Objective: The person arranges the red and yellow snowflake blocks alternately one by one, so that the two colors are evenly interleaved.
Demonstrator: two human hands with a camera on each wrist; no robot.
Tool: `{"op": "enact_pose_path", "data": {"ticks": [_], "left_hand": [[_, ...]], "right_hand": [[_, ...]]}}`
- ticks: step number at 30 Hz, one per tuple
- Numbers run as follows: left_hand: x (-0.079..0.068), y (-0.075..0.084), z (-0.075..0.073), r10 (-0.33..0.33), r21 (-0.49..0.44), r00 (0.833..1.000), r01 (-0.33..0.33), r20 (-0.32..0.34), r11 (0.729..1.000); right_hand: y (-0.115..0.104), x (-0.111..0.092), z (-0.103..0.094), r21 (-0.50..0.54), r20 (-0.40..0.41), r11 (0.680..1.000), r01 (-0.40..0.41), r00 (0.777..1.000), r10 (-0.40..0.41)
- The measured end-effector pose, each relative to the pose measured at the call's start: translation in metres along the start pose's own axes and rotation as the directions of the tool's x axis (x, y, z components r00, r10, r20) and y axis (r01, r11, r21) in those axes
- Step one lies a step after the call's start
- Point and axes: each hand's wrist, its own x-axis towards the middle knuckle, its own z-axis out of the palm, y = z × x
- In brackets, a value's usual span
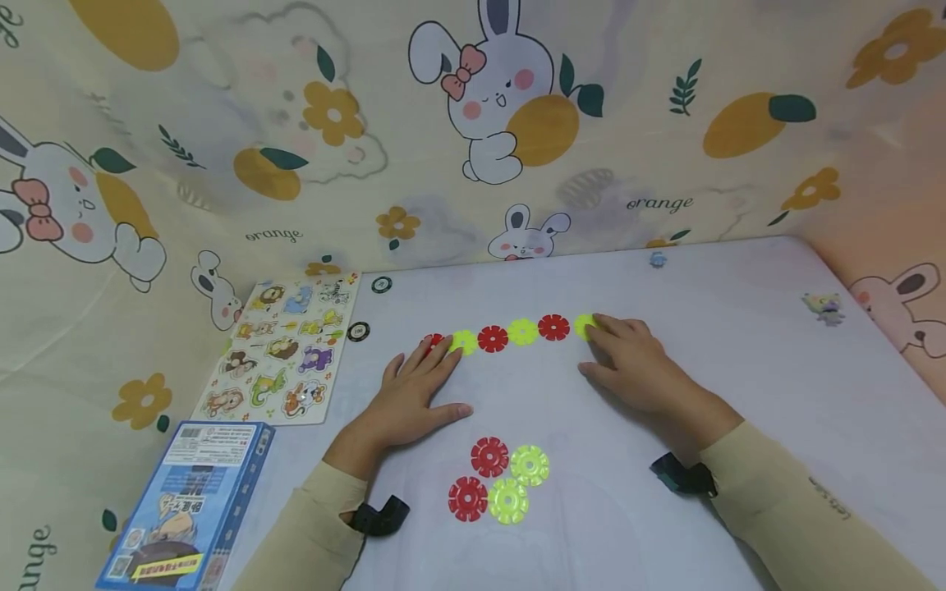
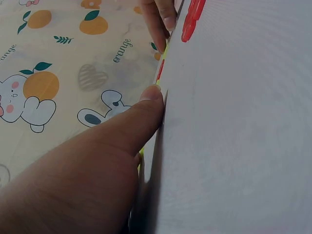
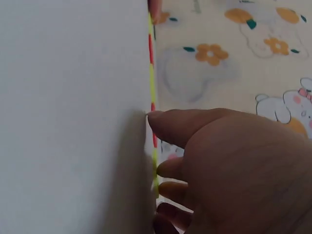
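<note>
A row of notched plastic discs in alternating red and yellow-green lies across the table. My left hand (image 1: pixel 414 404) is spread flat at the row's left end, its fingertips over a red disc (image 1: pixel 432 341) and at the edge of a yellow-green disc (image 1: pixel 464 342). At the other end, the fingertips of my right hand (image 1: pixel 637 365) rest on the last yellow-green disc (image 1: pixel 584 325), partly covering it. Between the hands show a red disc (image 1: pixel 493 339), a yellow-green disc (image 1: pixel 523 332) and another red disc (image 1: pixel 553 327). Both wrist views see the row almost edge-on.
Nearer me lies a cluster of two red discs (image 1: pixel 468 499) and two yellow-green discs (image 1: pixel 508 501). On the left are an animal puzzle board (image 1: pixel 284 349), a blue box (image 1: pixel 185 505) and two black round chips (image 1: pixel 358 332). Small figures (image 1: pixel 824 308) lie far right.
</note>
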Motion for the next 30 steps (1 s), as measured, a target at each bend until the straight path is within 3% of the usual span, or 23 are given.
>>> {"op": "enact_pose_path", "data": {"ticks": [16, 23, 26, 30], "left_hand": [[-0.001, 0.002, 0.0, 0.001, -0.013, 1.0, -0.002, -0.024, 1.0], [-0.001, 0.003, -0.002, 0.003, -0.019, 1.0, -0.003, -0.018, 1.0], [-0.001, 0.001, -0.001, 0.002, -0.016, 1.0, -0.002, -0.008, 1.0], [0.0, -0.001, 0.001, 0.0, -0.01, 1.0, 0.0, 0.002, 1.0]], "right_hand": [[0.002, 0.002, 0.007, -0.031, 0.036, 1.0, -0.004, 0.999, 0.005], [-0.005, 0.0, 0.003, 0.109, -0.037, 0.994, 0.001, 0.999, 0.003], [-0.016, -0.003, 0.0, 0.303, -0.047, 0.952, 0.034, 0.999, -0.021], [-0.041, -0.01, 0.008, 0.561, 0.008, 0.826, 0.065, 0.996, -0.084]]}}
